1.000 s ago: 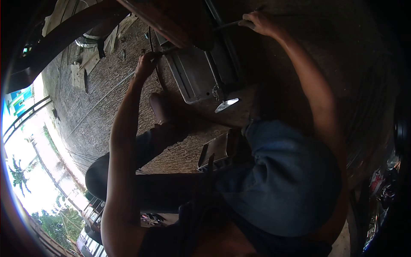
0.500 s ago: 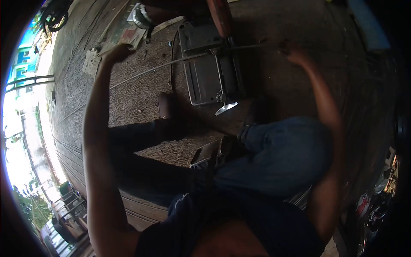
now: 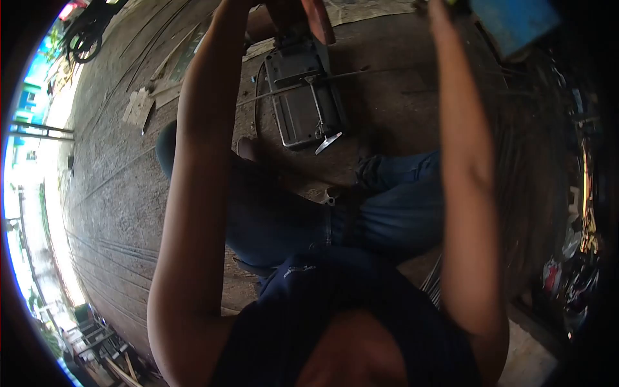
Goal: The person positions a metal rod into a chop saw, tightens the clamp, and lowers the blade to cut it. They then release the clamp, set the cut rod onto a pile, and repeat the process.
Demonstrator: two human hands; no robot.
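Note:
A dark cut-off saw base [image 3: 298,117] stands on the floor in front of my feet, with a vise screw [image 3: 318,106] and a shiny crank handle [image 3: 328,143] at its near end. A thin metal rod [image 3: 351,74] lies across the base. Above it, a reddish guard [image 3: 318,22] of the saw shows at the top edge. My left forearm [image 3: 209,84] reaches up beside the saw, and its hand is beyond the top of the view. My right hand [image 3: 439,9] is partly cut off at the top edge, left of a blue box-like object [image 3: 516,26]; its fingers are hidden.
Flat cardboard-like scraps [image 3: 140,108] lie on the floor to the left of the saw. A dark wheel [image 3: 85,44] shows at the upper left. Mixed scrap and bits [image 3: 567,284] are piled at the far right. My jeans-clad legs [image 3: 387,209] spread around the near floor.
Both hands have risen from beside the rod's two sides to the top edge, closer to my midline. The view has shifted, and more of the blue object shows. The rod remains across the base.

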